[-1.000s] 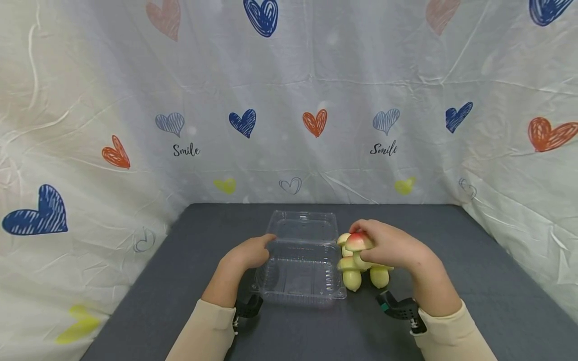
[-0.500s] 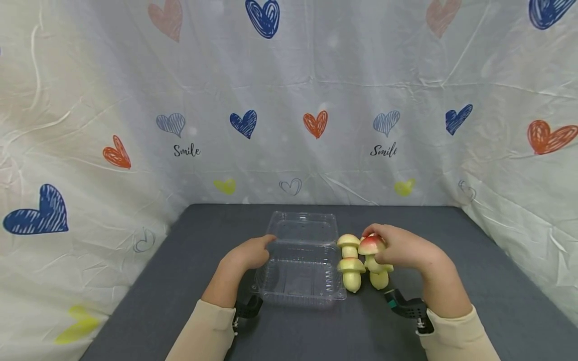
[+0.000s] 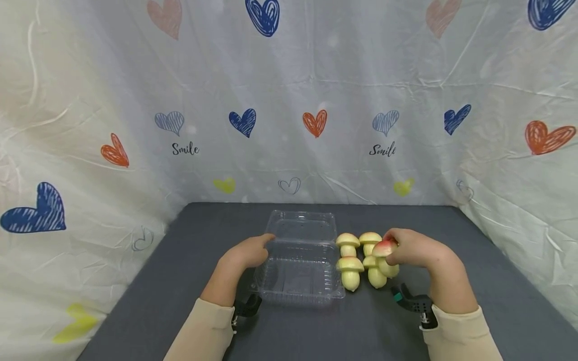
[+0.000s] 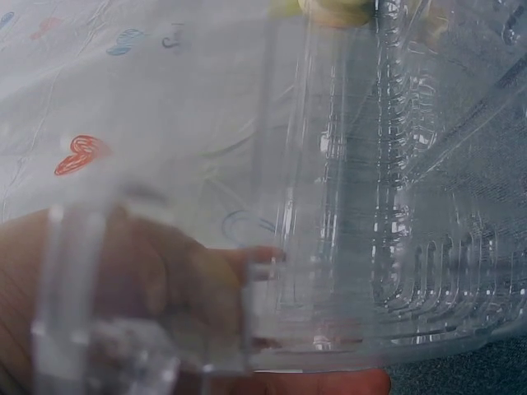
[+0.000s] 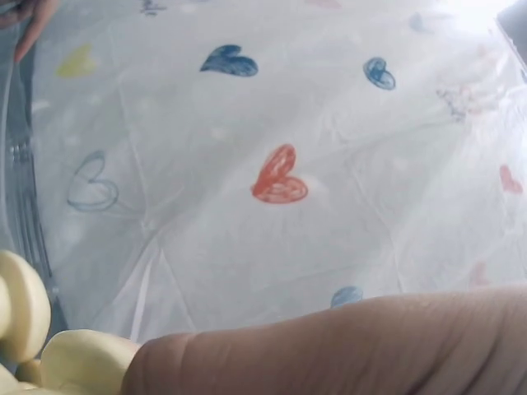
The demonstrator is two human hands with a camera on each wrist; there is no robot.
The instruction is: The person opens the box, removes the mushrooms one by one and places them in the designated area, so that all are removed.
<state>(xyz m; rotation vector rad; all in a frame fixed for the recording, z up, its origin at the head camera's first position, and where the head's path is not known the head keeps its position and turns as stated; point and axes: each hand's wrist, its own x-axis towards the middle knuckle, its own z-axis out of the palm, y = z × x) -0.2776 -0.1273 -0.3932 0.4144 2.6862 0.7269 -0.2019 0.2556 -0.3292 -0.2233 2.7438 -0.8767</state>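
My left hand [image 3: 247, 252] holds the left edge of a clear plastic clamshell container [image 3: 258, 281], near where its raised lid [image 3: 303, 224] joins the base. In the left wrist view, fingers [image 4: 329, 383] show at the container's wall, partly behind plastic. My right hand [image 3: 413, 248] grips a yellow toy mushroom [image 3: 384, 249] with a reddish cap, tilted above the others. Several similar mushrooms [image 3: 350, 265] stand in two columns right of the container. In the right wrist view the thumb [image 5: 329, 350] touches a pale yellow mushroom [image 5: 86, 358]; most of the hand is hidden.
The dark grey table [image 3: 289, 333] runs back to a white curtain [image 3: 289, 65] printed with hearts. A black wrist camera mount [image 3: 413, 303] sits below the right hand, close to the table.
My right hand has moved right with the red-capped mushroom, away from the container, uncovering the mushrooms behind it. The left hand stays at the container's edge.
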